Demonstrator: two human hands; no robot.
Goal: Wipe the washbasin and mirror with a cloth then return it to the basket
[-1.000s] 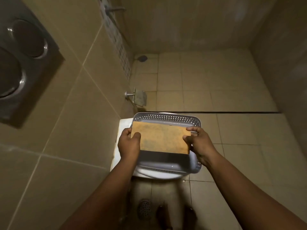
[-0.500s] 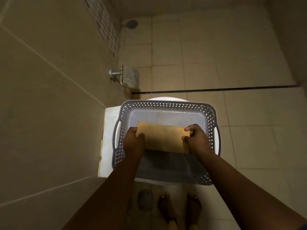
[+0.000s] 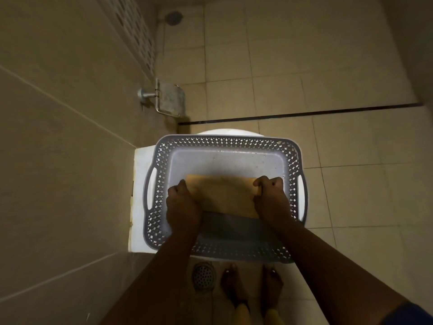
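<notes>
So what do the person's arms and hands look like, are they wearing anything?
Both forearms are bare, with no gloves, watch or rings that can be made out in the dim light. The left hand and right hand are bare too. Only at the bottom right corner does a bit of dark blue sleeve show on the right arm. The left arm's sleeve is out of view.
</notes>
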